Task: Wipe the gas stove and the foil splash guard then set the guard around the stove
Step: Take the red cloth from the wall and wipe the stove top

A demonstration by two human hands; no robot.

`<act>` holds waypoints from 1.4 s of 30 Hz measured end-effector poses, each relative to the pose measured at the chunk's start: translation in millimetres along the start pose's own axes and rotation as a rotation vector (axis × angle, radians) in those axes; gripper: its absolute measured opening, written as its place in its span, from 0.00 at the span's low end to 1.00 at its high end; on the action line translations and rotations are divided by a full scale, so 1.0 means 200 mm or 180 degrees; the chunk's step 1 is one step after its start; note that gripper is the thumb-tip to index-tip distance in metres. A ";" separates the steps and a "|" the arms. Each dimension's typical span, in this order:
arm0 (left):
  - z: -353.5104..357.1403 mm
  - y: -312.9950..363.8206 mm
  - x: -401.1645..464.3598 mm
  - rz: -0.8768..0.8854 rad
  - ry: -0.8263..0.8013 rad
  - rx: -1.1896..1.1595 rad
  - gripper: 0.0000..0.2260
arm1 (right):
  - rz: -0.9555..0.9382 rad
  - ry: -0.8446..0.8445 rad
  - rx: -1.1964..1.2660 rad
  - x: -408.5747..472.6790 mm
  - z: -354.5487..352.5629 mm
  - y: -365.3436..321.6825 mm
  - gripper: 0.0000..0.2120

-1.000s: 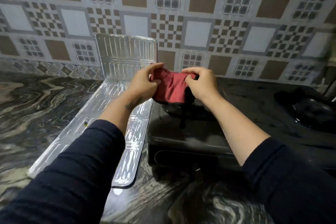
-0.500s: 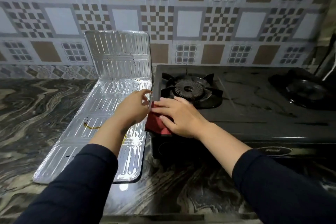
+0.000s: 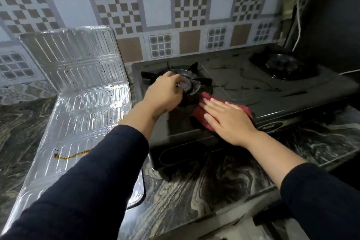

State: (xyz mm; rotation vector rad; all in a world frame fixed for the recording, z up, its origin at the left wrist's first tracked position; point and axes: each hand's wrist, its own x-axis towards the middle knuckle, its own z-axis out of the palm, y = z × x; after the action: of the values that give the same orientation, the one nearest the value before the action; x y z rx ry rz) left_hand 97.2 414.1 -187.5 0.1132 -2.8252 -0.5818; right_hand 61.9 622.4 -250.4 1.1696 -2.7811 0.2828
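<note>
A black two-burner gas stove sits on the marble counter against the tiled wall. My right hand lies flat, fingers spread, pressing a red cloth onto the stove top just in front of the left burner. My left hand reaches over that burner with its fingers curled at the pan support; motion blur hides the grip. The silver foil splash guard lies to the left of the stove, its far panel leaning up against the wall, with a brown stain near its front.
The right burner sits at the stove's far right. A white cable hangs down by a dark surface at the right. The marble counter runs to its front edge just below the stove.
The cloth came down from held in both hands onto the stove, then slid right in front of the burner. My left hand let go of it and moved onto the left burner.
</note>
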 end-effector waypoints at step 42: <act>0.76 1.03 0.91 0.0601 -0.0585 -0.0035 0.14 | 0.2698 -0.0472 -0.0084 -0.06 -0.34 1.90 0.29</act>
State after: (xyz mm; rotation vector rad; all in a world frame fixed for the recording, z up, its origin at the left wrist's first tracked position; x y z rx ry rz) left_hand -122.7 637.5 -198.6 -0.2178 -2.9629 -0.5921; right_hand -200.2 906.4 -234.5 -0.0656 -3.2306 0.2212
